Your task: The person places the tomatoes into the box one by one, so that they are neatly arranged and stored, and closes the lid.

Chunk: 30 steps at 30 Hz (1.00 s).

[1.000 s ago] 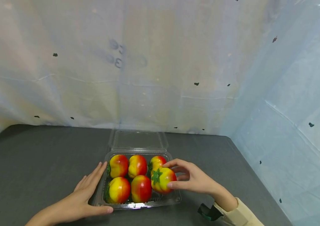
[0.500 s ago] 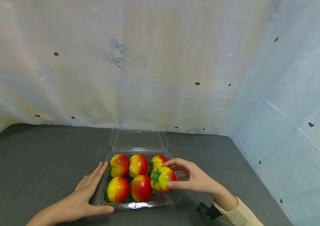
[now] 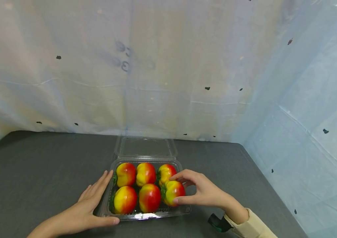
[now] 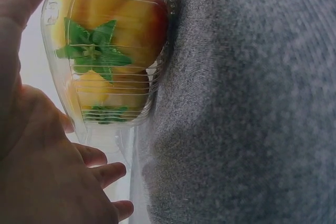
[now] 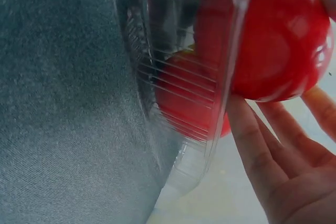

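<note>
My right hand (image 3: 202, 190) holds a glossy red-and-yellow fruit (image 3: 174, 194) with a green leafy top, between thumb and fingertips. It sits at the front right of a clear plastic clamshell box (image 3: 144, 216). In the right wrist view, this red fruit (image 5: 281, 40) stands partly above the box's rim, my fingers around its side. My left hand (image 3: 89, 206) lies along the box's left wall, fingers straight, thumb at the front left corner. Several matching fruits (image 3: 125, 200) fill the other places in two rows. Through the wall, the left wrist view shows a green leafy top (image 4: 92, 51).
The box's transparent lid (image 3: 146, 147) is folded back flat behind it. All of this is on a dark grey cloth-covered table (image 3: 52, 165). Pale plastic sheeting (image 3: 168, 72) hangs behind the table, with more along the right side.
My right hand has lowered the fruit into the front right place, and its leafy top has turned toward the left. My left hand stays where it was.
</note>
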Each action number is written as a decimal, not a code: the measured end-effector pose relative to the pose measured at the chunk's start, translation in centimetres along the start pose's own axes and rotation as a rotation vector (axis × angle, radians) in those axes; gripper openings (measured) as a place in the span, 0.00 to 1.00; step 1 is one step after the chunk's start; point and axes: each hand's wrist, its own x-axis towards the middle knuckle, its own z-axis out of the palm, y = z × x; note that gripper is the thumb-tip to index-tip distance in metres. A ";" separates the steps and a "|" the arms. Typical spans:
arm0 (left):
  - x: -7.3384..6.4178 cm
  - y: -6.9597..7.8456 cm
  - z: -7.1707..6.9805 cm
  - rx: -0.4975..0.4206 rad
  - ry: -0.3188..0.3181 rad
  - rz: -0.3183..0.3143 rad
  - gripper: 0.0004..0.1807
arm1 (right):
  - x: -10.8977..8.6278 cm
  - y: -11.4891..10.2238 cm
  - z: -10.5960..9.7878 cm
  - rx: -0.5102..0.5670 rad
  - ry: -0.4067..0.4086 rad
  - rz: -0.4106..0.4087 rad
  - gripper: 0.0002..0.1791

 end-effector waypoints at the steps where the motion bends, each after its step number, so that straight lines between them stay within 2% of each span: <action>1: 0.0 0.0 0.0 0.002 0.002 0.002 0.62 | 0.0 0.0 0.0 -0.006 0.001 0.002 0.27; 9: 0.0 0.2 0.0 0.001 0.009 0.009 0.62 | 0.1 -0.2 0.4 -0.027 -0.013 0.030 0.25; 20: 0.0 0.2 -0.1 0.017 0.002 -0.017 0.63 | 0.1 -0.3 0.6 -0.015 -0.024 0.066 0.25; 30: 0.1 0.2 0.0 0.018 0.005 -0.016 0.63 | 0.2 -0.4 0.7 -0.157 -0.023 0.069 0.24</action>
